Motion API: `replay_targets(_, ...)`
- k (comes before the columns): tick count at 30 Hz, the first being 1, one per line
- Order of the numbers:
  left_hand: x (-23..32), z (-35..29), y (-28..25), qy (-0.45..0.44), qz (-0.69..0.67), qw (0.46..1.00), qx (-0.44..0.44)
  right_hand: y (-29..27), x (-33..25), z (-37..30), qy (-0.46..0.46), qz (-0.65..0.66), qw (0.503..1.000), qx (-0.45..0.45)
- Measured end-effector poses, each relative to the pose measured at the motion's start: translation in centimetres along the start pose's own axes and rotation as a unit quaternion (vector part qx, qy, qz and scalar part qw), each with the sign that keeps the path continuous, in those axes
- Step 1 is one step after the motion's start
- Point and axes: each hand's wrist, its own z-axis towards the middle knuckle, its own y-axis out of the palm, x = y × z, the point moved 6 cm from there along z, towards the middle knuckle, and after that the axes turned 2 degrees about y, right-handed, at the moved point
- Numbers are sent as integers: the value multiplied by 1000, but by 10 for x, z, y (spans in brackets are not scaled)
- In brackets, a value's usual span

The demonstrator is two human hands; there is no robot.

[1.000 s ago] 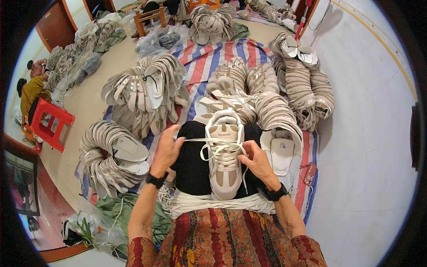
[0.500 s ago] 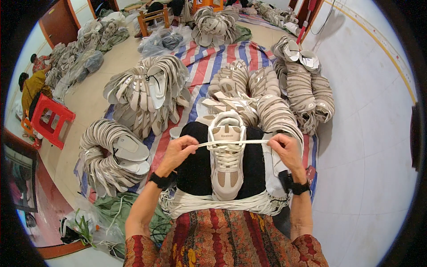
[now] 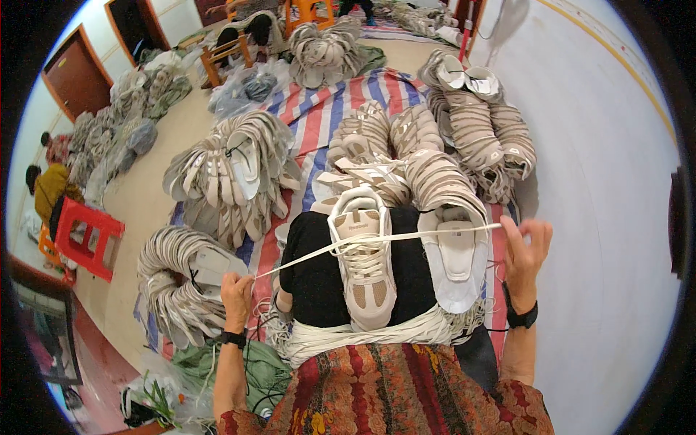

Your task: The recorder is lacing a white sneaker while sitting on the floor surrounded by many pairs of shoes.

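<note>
A beige and cream sneaker (image 3: 369, 283) lies on the black cloth over my lap, its toe toward me. From its top eyelets a pale shoelace (image 3: 420, 235) runs out to both sides, crossed over the tongue. My left hand (image 3: 236, 296) is closed on one lace end, low and left of the shoe. My right hand (image 3: 525, 250) pinches the other end, farther out and higher on the right. Both lace lengths look taut. A bundle of loose white laces (image 3: 370, 339) lies across my lap below the toe.
Bundled shoe uppers (image 3: 185, 279) stand at the left, with a taller pile (image 3: 232, 174) behind. More stacked uppers (image 3: 449, 188) are close on the right. A striped tarp (image 3: 326, 109) lies beneath. A red stool (image 3: 85, 235) and people are at far left; a white wall (image 3: 609, 254) is at right.
My hands have moved apart, the left down and leftward, the right outward, drawing the lace ends out longer. The view has shifted slightly.
</note>
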Motion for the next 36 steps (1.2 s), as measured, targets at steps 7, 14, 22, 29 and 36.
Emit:
replay_targets(7, -12, 46, 35, -145, -217, 965, 38, 9, -55, -13, -80, 242, 966, -46)
replay_targets(14, 58, 115, 43, -183, -453, 873, -2, 121, -71, -49, 227, 506, 810, -190)
replay_targets(22, 140, 136, 44, -201, -600, 751, -186, 172, -70, -60, 319, 574, 684, -316)
replay_targets(29, 183, 143, 69, -176, -585, 754, -241, 176, -72, -56, 308, 511, 742, -307)
replay_targets(36, 204, 141, 82, -151, -506, 800, -284, 191, -70, -51, 271, 536, 728, -330)
